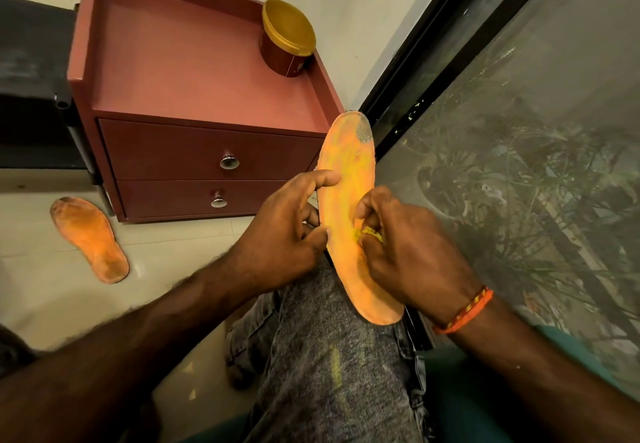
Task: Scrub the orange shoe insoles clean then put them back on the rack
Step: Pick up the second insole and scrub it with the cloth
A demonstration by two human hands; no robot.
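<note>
An orange insole rests lengthwise on my knee, its far tip stained grey. My left hand grips its left edge, thumb on top. My right hand presses a small yellow scrubbing pad against the insole's middle, fingers curled around the pad. A second orange insole, dirty and darker at the edges, lies flat on the tiled floor at the left.
A red-brown two-drawer cabinet stands ahead with a gold-lidded jar on its top's back right corner. A black shelf unit is at the left. A dark-framed glass window runs along the right.
</note>
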